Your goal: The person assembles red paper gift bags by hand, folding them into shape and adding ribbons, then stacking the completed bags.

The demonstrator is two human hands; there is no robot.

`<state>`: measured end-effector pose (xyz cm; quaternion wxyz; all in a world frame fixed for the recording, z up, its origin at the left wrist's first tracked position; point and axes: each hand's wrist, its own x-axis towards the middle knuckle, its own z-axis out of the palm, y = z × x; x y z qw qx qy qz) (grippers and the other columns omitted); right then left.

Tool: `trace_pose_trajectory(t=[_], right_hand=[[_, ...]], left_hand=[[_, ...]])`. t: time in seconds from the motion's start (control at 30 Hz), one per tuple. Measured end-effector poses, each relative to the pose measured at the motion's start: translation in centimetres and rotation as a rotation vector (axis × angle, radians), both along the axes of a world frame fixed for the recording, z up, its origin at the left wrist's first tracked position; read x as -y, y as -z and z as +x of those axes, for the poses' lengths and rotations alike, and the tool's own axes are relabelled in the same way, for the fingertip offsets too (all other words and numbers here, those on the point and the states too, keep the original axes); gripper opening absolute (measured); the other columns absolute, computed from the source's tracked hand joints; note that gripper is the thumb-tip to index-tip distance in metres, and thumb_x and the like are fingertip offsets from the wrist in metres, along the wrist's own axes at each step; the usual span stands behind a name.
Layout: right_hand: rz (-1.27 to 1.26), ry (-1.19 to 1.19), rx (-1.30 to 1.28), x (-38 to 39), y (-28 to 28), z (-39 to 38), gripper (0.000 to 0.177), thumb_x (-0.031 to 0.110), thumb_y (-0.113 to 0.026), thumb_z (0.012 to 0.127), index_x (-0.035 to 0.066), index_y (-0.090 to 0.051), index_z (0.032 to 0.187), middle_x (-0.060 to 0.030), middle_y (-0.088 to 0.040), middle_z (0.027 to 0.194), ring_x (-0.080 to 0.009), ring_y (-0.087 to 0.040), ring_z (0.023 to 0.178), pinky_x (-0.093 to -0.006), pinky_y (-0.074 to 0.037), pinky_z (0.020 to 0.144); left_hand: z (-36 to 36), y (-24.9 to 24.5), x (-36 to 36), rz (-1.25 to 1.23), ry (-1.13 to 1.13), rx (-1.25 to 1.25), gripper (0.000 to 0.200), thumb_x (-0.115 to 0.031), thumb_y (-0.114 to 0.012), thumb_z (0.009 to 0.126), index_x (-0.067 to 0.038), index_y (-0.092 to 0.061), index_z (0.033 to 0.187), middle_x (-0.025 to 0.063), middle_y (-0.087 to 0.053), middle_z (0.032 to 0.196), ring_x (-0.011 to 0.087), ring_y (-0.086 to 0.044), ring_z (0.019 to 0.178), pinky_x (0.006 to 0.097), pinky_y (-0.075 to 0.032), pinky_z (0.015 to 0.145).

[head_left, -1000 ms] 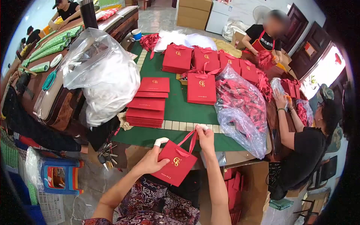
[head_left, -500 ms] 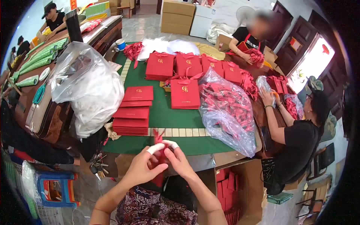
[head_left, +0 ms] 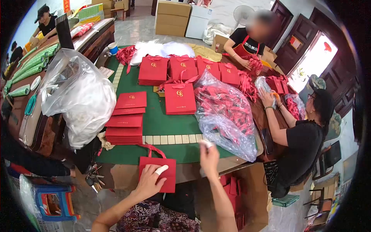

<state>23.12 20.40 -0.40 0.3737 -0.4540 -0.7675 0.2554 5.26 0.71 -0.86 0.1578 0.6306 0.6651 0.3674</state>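
Note:
At the table's near edge lies a small red paper bag with a ribbon handle. My left hand holds it, fingers and thumb across its front; a white cover wraps one fingertip. To the right, my right hand is raised away from the bag, near the clear plastic sack. Its fingers are drawn together, slightly blurred, one tip covered in white; whatever is between them, if anything, I cannot make out. Left of centre is a stack of flat red bags. Finished-looking bags with gold lettering stand beyond.
A clear sack of red ribbons lies to the right, a sack of white material to the left. An open carton with red bags stands below the table edge. Two co-workers handle things at the right side.
The red bag, held between both hands before, now lies flat facing me under my left hand. My right hand has moved off it to the right. The view has shifted slightly.

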Motion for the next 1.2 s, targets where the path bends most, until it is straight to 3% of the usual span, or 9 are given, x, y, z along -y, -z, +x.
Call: trace_pose_trajectory(t=[0.13,0.3,0.4,0.57,0.77,0.83,0.9,0.97,1.2], right_hand=[[0.326,0.163,0.039,-6.7,1.7,1.9,0.021,0.003,-0.057,0.089,0.009,-0.069,0.105,-0.0180,-0.064,0.093,-0.0381,-0.062,0.085,-0.0479,-0.048,0.075],[0.016,0.163,0.305,-10.0,2.0,2.3,0.021,0.006,-0.057,0.089,0.008,-0.070,0.105,-0.0200,-0.066,0.101,-0.0389,-0.062,0.097,-0.0449,-0.048,0.080],[0.310,0.146,0.357,-10.8,3.2,2.3,0.017,0.009,-0.064,0.085,0.008,-0.072,0.099,-0.0178,-0.064,0.098,-0.0381,-0.060,0.092,-0.0457,-0.048,0.081],[0.341,0.100,0.316,-10.9,3.4,2.7,0.011,0.010,-0.065,0.086,0.006,-0.067,0.096,-0.0165,-0.060,0.095,-0.0359,-0.056,0.092,-0.0447,-0.044,0.081],[0.295,0.130,0.249,-7.0,2.6,3.2,0.010,0.010,-0.062,0.092,0.004,-0.065,0.099,-0.0190,-0.061,0.097,-0.0387,-0.056,0.096,-0.0478,-0.044,0.081],[0.495,0.137,0.240,-4.1,1.0,3.1,0.012,0.009,-0.060,0.093,0.003,-0.064,0.103,-0.0171,-0.059,0.103,-0.0371,-0.054,0.094,-0.0452,-0.043,0.083],[0.372,0.099,0.272,-1.0,-0.2,3.3,0.013,0.006,-0.060,0.092,0.002,-0.063,0.104,-0.0175,-0.059,0.105,-0.0361,-0.054,0.098,-0.0442,-0.043,0.087],[0.379,-0.026,0.111,2.0,-1.2,2.4,0.010,0.005,-0.065,0.088,0.003,-0.065,0.098,-0.0177,-0.061,0.104,-0.0365,-0.057,0.100,-0.0441,-0.046,0.087],[0.123,-0.233,0.102,9.1,-0.2,-1.7,0.018,0.004,-0.073,0.080,0.009,-0.069,0.097,-0.0102,-0.065,0.089,-0.0292,-0.062,0.082,-0.0384,-0.048,0.071]], left_hand=[[-0.1,0.3,-0.1,0.083,-0.045,0.045,0.039,-0.006,-0.072,0.078,-0.007,-0.064,0.116,0.0131,-0.059,0.107,0.0340,-0.054,0.101,0.0414,-0.045,0.088],[-0.9,0.1,-0.5,0.164,-0.090,0.021,0.034,-0.001,-0.070,0.078,-0.006,-0.066,0.112,0.0113,-0.061,0.102,0.0329,-0.056,0.097,0.0405,-0.047,0.085],[-1.6,-0.3,-0.8,0.208,-0.126,-0.004,0.034,-0.002,-0.070,0.078,-0.007,-0.066,0.111,0.0108,-0.061,0.104,0.0328,-0.056,0.097,0.0406,-0.046,0.085],[-2.5,-0.3,-1.5,0.166,-0.146,-0.065,0.036,-0.005,-0.070,0.079,-0.007,-0.064,0.114,0.0108,-0.059,0.108,0.0328,-0.055,0.101,0.0422,-0.044,0.088],[-2.8,0.3,-2.3,0.092,-0.119,-0.184,0.039,-0.014,-0.073,0.078,-0.006,-0.064,0.116,0.0093,-0.059,0.111,0.0317,-0.051,0.108,0.0447,-0.041,0.091],[-2.9,1.1,-2.5,0.092,-0.114,-0.205,0.041,-0.016,-0.074,0.077,-0.006,-0.064,0.116,0.0093,-0.059,0.111,0.0313,-0.051,0.108,0.0451,-0.040,0.091],[-2.9,1.4,-2.5,0.092,-0.107,-0.224,0.043,-0.018,-0.075,0.077,-0.006,-0.064,0.116,0.0094,-0.059,0.111,0.0308,-0.050,0.109,0.0454,-0.040,0.091],[-3.0,1.5,-2.6,0.080,-0.095,-0.255,0.044,-0.020,-0.077,0.076,-0.006,-0.064,0.116,0.0096,-0.058,0.111,0.0300,-0.050,0.106,0.0442,-0.039,0.089],[-2.7,0.1,-2.9,0.048,-0.079,-0.201,0.040,-0.020,-0.077,0.075,-0.008,-0.065,0.111,0.0087,-0.056,0.100,0.0296,-0.049,0.101,0.0423,-0.038,0.085]])
